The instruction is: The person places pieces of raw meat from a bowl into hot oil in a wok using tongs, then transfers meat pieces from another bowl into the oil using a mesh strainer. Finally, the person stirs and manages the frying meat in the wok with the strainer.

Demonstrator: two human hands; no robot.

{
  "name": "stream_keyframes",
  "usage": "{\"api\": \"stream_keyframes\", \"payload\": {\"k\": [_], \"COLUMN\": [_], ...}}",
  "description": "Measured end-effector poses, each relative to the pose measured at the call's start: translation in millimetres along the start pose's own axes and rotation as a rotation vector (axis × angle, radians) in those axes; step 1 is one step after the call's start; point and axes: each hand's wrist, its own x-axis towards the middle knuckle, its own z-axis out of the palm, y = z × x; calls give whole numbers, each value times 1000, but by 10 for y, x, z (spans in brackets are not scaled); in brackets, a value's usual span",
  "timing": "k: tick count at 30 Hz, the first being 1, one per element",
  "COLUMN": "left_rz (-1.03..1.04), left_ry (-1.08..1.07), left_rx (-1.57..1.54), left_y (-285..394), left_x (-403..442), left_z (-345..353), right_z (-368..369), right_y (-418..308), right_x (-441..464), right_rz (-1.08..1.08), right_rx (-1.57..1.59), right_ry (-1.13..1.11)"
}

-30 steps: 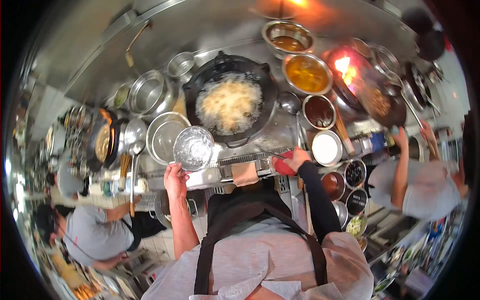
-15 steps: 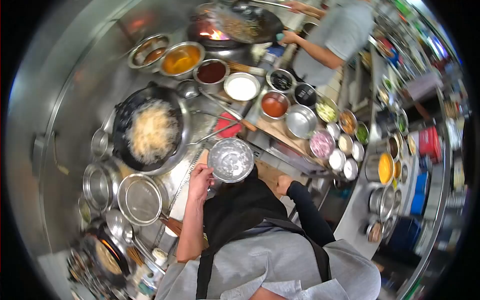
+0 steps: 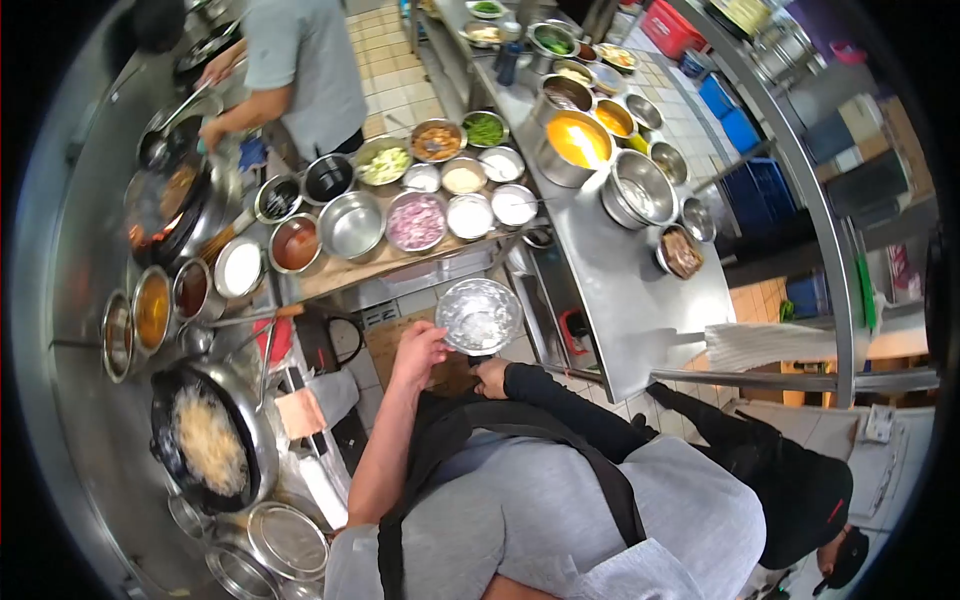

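Observation:
A metal bowl (image 3: 479, 316) smeared with white residue is in my left hand (image 3: 422, 350), whose fingers grip its left rim. Just below the bowl, my right hand (image 3: 490, 379) is closed in front of the black apron; whether it holds anything is hidden. At the lower left, pale food (image 3: 208, 440) bubbles in oil inside a large black wok (image 3: 170, 458). A red cloth (image 3: 272, 341) and a wooden-handled tool (image 3: 287, 311) lie on the stove edge, left of my hands.
Ingredient bowls, one with chopped pink onion (image 3: 416, 221), line a shelf ahead. A steel table (image 3: 625, 300) with a yellow-filled pot (image 3: 580, 139) stands at the right. One co-worker (image 3: 300, 75) tends a wok at the upper left; another person (image 3: 800, 495) is at the lower right.
The view has swung right, away from the stove toward the steel table. My left hand still holds the bowl. My right hand has left the red cloth and is now near the bowl.

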Motion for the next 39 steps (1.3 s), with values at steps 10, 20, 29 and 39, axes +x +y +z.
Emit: {"api": "stream_keyframes", "payload": {"k": [10,20,29,39], "left_rz": [-140,-92,146,363], "left_ry": [-397,-150,726,1008], "left_rx": [411,354,-386,-784], "left_y": [-426,-489,-1002,-1734], "left_x": [821,974,-690,-2002], "left_z": [2224,1427,-1140,-1656], "right_z": [-125,-535,-846,-760], "right_y": [1065,1317,775,-1086], "right_x": [-685,-382,825,2283], "right_rz": [217,68,-420,-581], "right_rx": [128,-15,-395,-580], "right_ry": [79,13,-123,-243]}}
